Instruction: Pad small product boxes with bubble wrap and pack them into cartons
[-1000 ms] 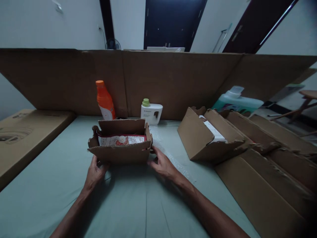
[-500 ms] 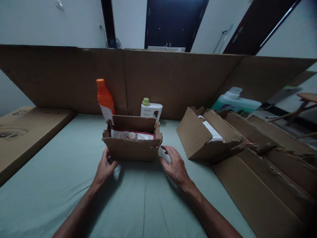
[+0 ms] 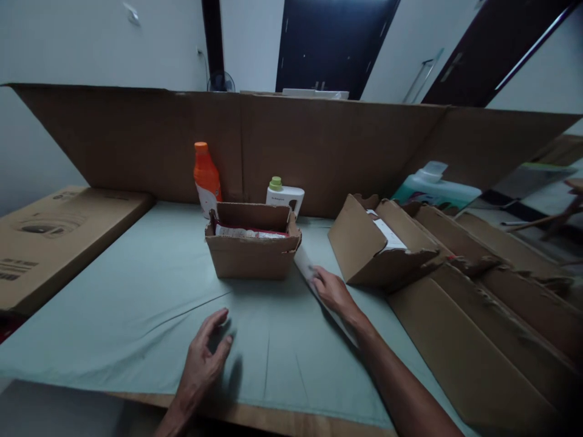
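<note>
Two hands apart. Our left hand (image 3: pixel 204 358)?

Empty, spread, near the desk's (image 3: pixel 273 419) front edge. Box (image 3: pixel 252 259) nearer the back edge; beside it, wrap (image 3: pixel 304 264) pinched in our right hand (image 3: pixel 336 296).

Step?

Gripping wrap, we think; moving it calls for firm fingertips.

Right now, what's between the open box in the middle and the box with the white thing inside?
In the head view, a blurred whitish strip, held in the right hand, runs there over the pale green cloth.
</note>
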Motion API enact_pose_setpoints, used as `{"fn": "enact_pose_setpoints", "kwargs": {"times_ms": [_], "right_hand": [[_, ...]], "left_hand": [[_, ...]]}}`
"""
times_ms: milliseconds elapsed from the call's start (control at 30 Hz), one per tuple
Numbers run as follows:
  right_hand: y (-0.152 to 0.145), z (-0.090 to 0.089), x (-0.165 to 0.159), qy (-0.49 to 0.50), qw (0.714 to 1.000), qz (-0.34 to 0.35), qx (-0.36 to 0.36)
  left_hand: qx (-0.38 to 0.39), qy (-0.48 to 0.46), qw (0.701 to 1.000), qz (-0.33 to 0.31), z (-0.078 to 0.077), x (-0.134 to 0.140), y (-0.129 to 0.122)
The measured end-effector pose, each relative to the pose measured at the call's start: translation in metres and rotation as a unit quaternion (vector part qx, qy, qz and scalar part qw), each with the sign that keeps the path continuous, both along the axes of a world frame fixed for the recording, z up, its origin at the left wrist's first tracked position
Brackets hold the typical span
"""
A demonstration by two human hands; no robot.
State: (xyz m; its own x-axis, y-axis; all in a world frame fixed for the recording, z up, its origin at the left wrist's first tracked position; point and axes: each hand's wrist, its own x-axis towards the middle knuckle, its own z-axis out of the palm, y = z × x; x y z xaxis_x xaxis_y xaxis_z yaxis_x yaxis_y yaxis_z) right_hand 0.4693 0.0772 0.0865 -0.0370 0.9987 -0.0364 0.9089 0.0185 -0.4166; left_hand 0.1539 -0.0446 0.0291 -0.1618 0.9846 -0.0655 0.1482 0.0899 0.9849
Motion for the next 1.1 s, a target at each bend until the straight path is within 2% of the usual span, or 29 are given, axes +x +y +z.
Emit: {"fn": "enact_pose_setpoints", "kwargs": {"times_ms": [133,267,367,467,533,600,700,733,767,800,867,900,1000,1100], "right_hand": [[-0.069,0.016,0.027,0.092,0.991,0.086,-0.044],[-0.124,0.035,0.022,0.186,0.965,0.163,-0.092],[-0.135,0.048,0.003,0.198,0.946,0.223,-0.131],[-0.127,0.051,-0.019,0.231,0.916,0.288,-0.159],[-0.116,0.045,-0.032,0.262,0.894,0.318,-0.176],[-0.101,0.033,-0.043,0.302,0.873,0.324,-0.204],[-0.075,0.01,-0.053,0.372,0.842,0.297,-0.254],[-0.066,0.003,-0.054,0.382,0.843,0.281,-0.253],[-0.056,-0.003,-0.055,0.376,0.859,0.258,-0.233],[-0.047,-0.008,-0.053,0.356,0.886,0.229,-0.191],[-0.032,-0.014,-0.047,0.294,0.939,0.159,-0.079],[-0.025,-0.016,-0.042,0.268,0.955,0.126,-0.03],[-0.012,-0.019,-0.029,0.249,0.966,0.066,0.03],[0.0,-0.021,-0.028,0.266,0.962,0.048,0.043]], "left_hand": [[-0.049,-0.111,0.988,-0.093,0.005,0.022,-0.005],[-0.141,-0.247,0.948,-0.144,0.012,0.042,-0.001],[-0.208,-0.322,0.913,-0.141,0.018,0.047,-0.003],[-0.242,-0.384,0.878,-0.153,0.023,0.042,-0.007],[-0.223,-0.395,0.883,-0.117,0.029,0.033,-0.006],[-0.16,-0.355,0.921,-0.021,0.036,0.021,-0.003],[-0.022,-0.222,0.966,0.128,0.045,0.001,0.002],[0.013,-0.168,0.973,0.159,0.045,-0.005,0.002],[0.034,-0.111,0.978,0.176,0.044,-0.012,0.002],[0.04,-0.052,0.982,0.178,0.041,-0.019,0.001],[0.013,0.069,0.987,0.143,0.035,-0.035,-0.002],[-0.007,0.125,0.985,0.119,0.032,-0.043,-0.003],[-0.022,0.242,0.965,0.095,0.033,-0.064,0.007],[0.046,0.256,0.96,0.105,0.046,-0.065,0.04]]}}
